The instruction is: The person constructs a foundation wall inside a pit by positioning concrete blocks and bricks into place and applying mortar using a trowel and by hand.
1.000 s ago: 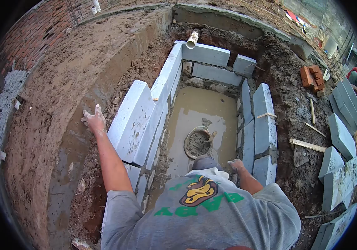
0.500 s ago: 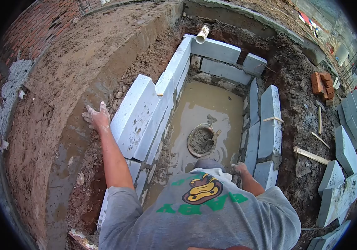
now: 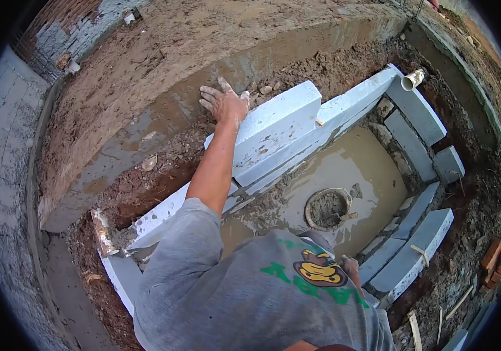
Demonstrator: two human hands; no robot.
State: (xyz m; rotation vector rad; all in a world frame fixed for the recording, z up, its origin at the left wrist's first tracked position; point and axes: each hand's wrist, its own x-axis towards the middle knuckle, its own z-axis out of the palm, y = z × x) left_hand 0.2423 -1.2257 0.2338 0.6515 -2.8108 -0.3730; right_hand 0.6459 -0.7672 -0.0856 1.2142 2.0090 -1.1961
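Observation:
My left hand (image 3: 225,104) rests with fingers spread on the mud-smeared side of the earth ledge (image 3: 183,99). Just beside it stands a light grey block (image 3: 279,126), set on the block wall of a pit. Partly hidden behind my shirt, my right hand (image 3: 351,270) is low by the pit's right-hand wall. Its fingers are too small and covered to show whether they grip anything. Between the two walls, a round bucket of wet mortar (image 3: 327,209) sits in muddy water, a handle-like piece (image 3: 348,216) sticking out over its rim.
A white pipe (image 3: 413,80) projects over the pit's far corner. Blocks (image 3: 417,251) line the right side, with a wood strip (image 3: 420,254) on one. Red bricks (image 3: 494,262) and wooden sticks (image 3: 460,302) lie further right. A rough block wall (image 3: 10,146) rises at far left.
My view has swung left, so the pit appears tilted and shifted right. My left hand stays against the ledge. More of my right hand is now covered by my shirt.

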